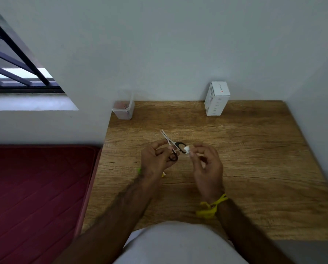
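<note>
Gripping black-handled scissors (173, 147), left hand (155, 161); right hand (207, 164) pinching small white roll (187, 149), over wooden table (254, 159).

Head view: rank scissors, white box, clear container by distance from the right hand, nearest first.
From the right hand, which pinches a small white piece:
1. scissors: just to its left, held in the left hand.
2. white box: upright at the back, right side.
3. clear container: back-left corner.
</note>
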Available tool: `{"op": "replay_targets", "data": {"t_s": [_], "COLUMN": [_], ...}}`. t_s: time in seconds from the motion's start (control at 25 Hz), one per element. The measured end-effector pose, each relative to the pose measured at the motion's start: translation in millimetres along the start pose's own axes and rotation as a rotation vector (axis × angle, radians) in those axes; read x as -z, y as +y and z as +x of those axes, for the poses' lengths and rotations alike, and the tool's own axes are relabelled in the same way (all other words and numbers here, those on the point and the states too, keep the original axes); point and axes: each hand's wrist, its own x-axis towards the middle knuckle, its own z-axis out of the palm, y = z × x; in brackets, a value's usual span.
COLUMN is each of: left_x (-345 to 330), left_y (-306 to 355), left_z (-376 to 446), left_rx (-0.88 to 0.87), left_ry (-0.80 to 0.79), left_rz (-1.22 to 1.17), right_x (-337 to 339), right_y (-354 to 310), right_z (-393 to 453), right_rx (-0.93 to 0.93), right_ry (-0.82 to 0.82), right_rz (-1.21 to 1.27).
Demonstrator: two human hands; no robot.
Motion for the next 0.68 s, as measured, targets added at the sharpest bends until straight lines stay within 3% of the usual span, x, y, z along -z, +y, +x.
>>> {"op": "replay_targets", "data": {"t_s": [0.08,0.32,0.52,0.68], "left_x": [1,1,13,36], "left_y": [-5,-13,-21,-27], "left_z": [-4,-3,0,2], "left_rx": [0.010,-0.006,0.039,0.090], "left_ry": [-0.031,-0.004,0.042,0.115], "left_rz": [0.026,0.078,0.162,0.218], "right_x": [0,-13,-14,-14], "right_y": [0,6,7,23], "right_z": [10,-8,1,3], "right_rx": [-0.093,-0.131,-0.285,-0.467], "right_ry": [-0.002,-0.206,-0.092,-0.089], "right_rz": [0.079,0.044,0.143,-0.036]}}
